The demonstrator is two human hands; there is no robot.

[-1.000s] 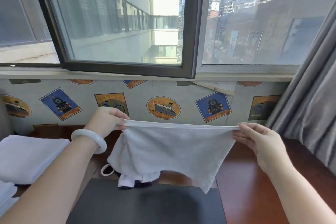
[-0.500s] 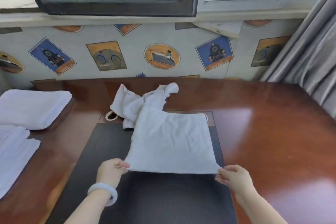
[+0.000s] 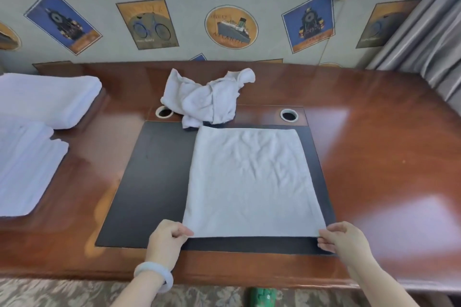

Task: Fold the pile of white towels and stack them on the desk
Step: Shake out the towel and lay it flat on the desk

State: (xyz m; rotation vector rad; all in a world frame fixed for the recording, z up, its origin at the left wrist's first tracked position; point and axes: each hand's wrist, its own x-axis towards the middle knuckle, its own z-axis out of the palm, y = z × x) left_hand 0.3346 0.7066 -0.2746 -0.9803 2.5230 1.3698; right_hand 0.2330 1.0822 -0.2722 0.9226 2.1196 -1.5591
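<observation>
Towel (image 3: 252,179) under fold lay flat on the dark mat (image 3: 154,182) of the counter (image 3: 374,157), near edge towards the person. The left hand (image 3: 166,239) pinched the near left corner between thumb and curled fingers. The right hand (image 3: 343,238) pinched the near right corner likewise. The crumpled towels (image 3: 207,98) lay just beyond its far edge, and the folded towels (image 3: 47,97) sat at the counter's far left, well apart.

Step in hand, by judgement: spreading and squaring before a fold. Whether the towel was already doubled could not be told from this view. The next move would call for lifting both near corners together and carrying them level to the far edge.

Half a second earlier the far edge had reached the right cable hole (image 3: 288,115). It had since been drawn back onto the mat. A second earlier the towel had hung in the air between both hands.
</observation>
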